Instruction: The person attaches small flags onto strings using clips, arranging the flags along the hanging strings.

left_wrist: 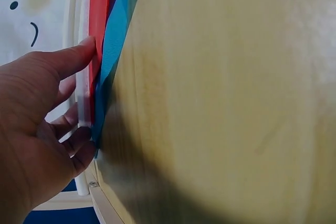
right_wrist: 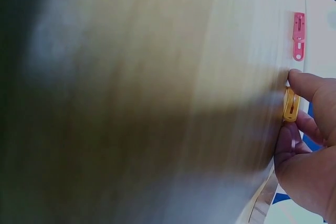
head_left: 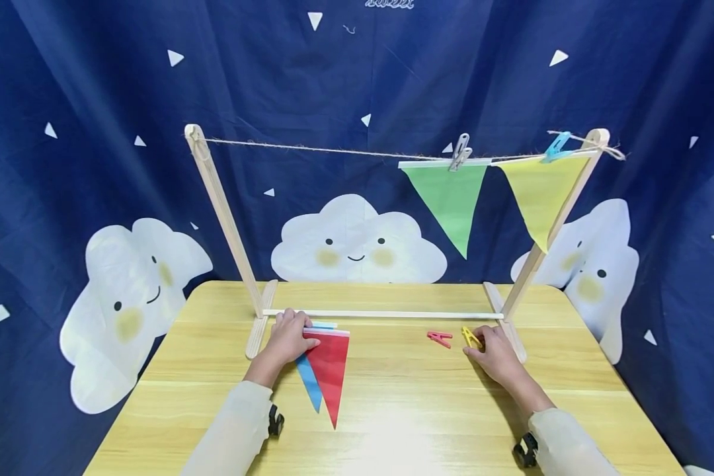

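At the left of the table my left hand pinches the top corner of a red pennant, thumb on its face. A blue pennant lies partly under the red one; in the left wrist view its blue edge runs beside my fingers. My right hand holds a yellow clothespin at the table surface, with thumb and fingers on either side of it. Just left of that lies a pink clothespin. In the right wrist view the yellow clothespin sits between thumb and fingers.
A wooden frame stands on the table, with a left post, a right post and a low crossbar. Twine spans the top. A grey clothespin holds a green pennant; a blue clothespin holds a yellow pennant.
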Demonstrator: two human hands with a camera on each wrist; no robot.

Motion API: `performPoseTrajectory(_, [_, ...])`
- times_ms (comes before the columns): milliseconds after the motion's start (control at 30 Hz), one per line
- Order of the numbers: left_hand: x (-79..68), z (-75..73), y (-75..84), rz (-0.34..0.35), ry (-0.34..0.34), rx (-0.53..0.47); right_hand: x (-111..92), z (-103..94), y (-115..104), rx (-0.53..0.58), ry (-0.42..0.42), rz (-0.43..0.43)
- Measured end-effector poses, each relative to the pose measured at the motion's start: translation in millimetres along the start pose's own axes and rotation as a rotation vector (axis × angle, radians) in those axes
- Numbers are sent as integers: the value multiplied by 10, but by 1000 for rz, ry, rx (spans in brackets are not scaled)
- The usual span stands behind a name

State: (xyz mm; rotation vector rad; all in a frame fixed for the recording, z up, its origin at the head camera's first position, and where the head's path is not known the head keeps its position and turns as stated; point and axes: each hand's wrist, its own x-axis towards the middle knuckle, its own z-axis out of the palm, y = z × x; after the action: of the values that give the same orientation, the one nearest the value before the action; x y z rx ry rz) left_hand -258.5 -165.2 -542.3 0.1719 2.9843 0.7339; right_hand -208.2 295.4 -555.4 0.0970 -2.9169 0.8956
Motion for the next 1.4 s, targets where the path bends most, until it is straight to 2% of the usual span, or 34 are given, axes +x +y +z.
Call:
performPoseTrajectory(400, [-4, 9, -8, 57, 36, -9, 21, -32, -14, -15, -14, -1])
performPoseTrajectory(767, [-14, 72, -79, 127, 95, -111, 52, -43, -14, -18, -22, 8])
performPoseTrajectory(1033, [-37, 24, -89, 125, 54, -229, 43, -60, -5, -6, -25, -3])
performPoseTrajectory(1400, [-101, -87, -43, 112, -59, -492, 27, -69, -79, 13, -9, -7])
